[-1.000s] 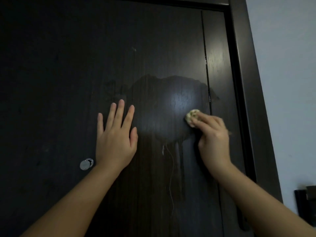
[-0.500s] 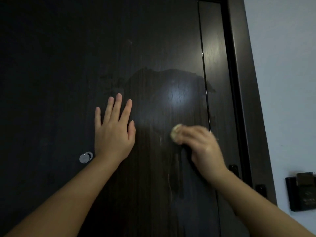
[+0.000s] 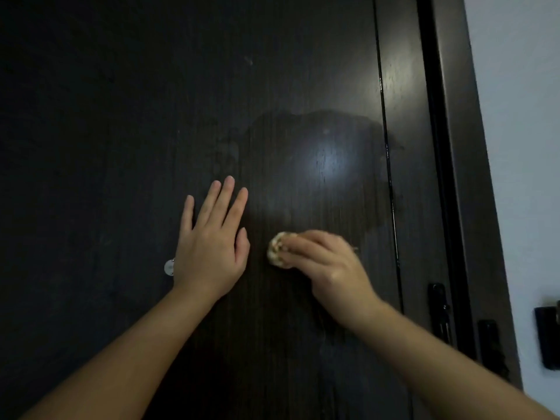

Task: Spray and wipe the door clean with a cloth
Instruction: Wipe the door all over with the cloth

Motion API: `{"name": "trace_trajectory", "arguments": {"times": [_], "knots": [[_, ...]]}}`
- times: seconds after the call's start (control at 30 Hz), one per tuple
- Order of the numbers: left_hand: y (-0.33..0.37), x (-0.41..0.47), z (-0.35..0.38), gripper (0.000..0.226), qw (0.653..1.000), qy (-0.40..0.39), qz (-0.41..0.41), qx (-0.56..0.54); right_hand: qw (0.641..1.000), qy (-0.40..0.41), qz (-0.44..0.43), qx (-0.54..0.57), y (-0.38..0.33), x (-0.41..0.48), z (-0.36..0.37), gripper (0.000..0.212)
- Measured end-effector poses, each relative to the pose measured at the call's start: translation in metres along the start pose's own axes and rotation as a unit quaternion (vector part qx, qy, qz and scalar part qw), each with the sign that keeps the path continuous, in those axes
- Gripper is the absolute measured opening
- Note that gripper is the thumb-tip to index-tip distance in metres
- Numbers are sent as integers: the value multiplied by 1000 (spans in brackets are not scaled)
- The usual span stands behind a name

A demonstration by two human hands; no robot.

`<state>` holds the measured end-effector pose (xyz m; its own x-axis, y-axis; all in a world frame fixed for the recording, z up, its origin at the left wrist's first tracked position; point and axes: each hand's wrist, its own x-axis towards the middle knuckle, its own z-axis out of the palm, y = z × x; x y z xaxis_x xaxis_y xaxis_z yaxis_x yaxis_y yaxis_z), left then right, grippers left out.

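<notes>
While left hand (image 3: 210, 250) lies spread on door (image 3: 121, 116), right hand (image 3: 327, 265) seemingly pinches cloth (image 3: 277, 249) beside it

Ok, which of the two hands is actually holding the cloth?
The right hand: its fingers are curled around the small pale cloth, pressing it to the door. The left hand lies flat on the door with straight fingers and holds nothing.

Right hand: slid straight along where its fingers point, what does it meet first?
Probably the left hand, flat on the door. The right hand points left, cloth leading, with only a narrow gap of door before the left thumb.
</notes>
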<state>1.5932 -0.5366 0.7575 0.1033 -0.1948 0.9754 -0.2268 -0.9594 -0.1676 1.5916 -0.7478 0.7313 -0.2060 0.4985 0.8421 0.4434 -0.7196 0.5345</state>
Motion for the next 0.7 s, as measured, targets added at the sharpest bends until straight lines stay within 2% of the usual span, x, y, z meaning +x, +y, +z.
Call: {"name": "trace_trajectory", "arguments": {"times": [0.03, 0.1, 0.13, 0.17, 0.27, 0.3, 0.4, 0.43, 0.53, 0.57, 0.7], "knots": [[0, -1, 1, 58, 1000, 1, -1, 1, 1000, 10, 24, 1, 13, 8, -5, 29], [1, -1, 1, 58, 1000, 3, -5, 3, 985, 79, 151, -10, 32, 30, -8, 32], [1, -1, 1, 58, 1000, 5, -6, 3, 978, 96, 186, -8, 30, 38, -6, 33], [0, 0, 1, 58, 1000, 7, -5, 4, 982, 85, 170, -2, 18, 40, -1, 34], [0, -1, 1, 59, 1000, 3, 0, 5, 1000, 3, 15, -7, -5, 19, 7, 33], [0, -1, 1, 59, 1000, 3, -1, 6, 1000, -6, 12, -1, 4, 23, 2, 34], [0, -1, 2, 59, 1000, 4, -1, 9, 984, 68, 168, 6, 15, 41, 1, 36], [-1, -1, 2, 59, 1000, 5, -1, 9, 983, 63, 170, 19, 2, 38, 4, 34], [-1, 0, 2, 59, 1000, 6, 6, 6, 999, -24, 23, 34, -33, -6, 12, 27], [-1, -1, 2, 59, 1000, 6, 7, 2, 999, -32, 14, 32, -23, -13, 6, 27], [-1, -1, 2, 58, 1000, 7, 3, -8, 972, 84, 220, 16, 16, -5, -11, 35]]}}
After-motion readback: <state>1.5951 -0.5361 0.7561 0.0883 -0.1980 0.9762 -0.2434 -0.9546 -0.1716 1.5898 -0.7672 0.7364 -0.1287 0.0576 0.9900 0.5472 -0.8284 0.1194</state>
